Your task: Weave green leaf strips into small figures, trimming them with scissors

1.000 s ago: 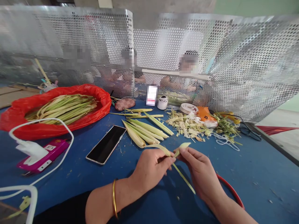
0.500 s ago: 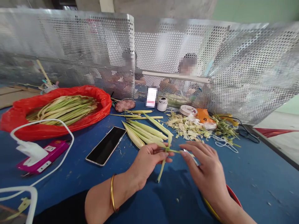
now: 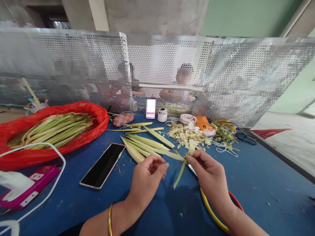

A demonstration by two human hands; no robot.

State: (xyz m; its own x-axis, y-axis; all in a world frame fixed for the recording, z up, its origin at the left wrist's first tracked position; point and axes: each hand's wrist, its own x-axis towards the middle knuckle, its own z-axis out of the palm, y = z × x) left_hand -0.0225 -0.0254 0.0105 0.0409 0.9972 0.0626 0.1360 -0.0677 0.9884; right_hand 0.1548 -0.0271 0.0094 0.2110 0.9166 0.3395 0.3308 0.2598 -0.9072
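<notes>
My right hand [image 3: 209, 172] pinches a knotted green leaf strip [image 3: 190, 149] between thumb and fingertips, at the knot. Pale ends of the strip stick out upward, to the left and downward. To its left, my left hand [image 3: 149, 175] is apart from the strip, with loosely curled fingers and nothing visible in them. A gold bangle [image 3: 110, 219] circles the left wrist. Beyond the hands lies a fan of pale green leaves [image 3: 145, 142] on the blue table. Beneath my right hand, a thing with a yellow and red curved edge [image 3: 209, 209] is mostly hidden; a silvery edge shows near the fingers.
Left stands a red plastic bag [image 3: 98, 114] full of long leaves, behind a purple power strip [image 3: 36, 178] with a white cable. A phone [image 3: 103, 167] lies left of centre. Leaf scraps [image 3: 182, 134], a tape roll [image 3: 188, 118] and a perforated metal screen [image 3: 152, 55] are farther back; people sit behind it.
My left hand has let go of the knotted strip and drawn back to the left. My right hand now pinches it at the knot. The camera view has shifted to the right and up.
</notes>
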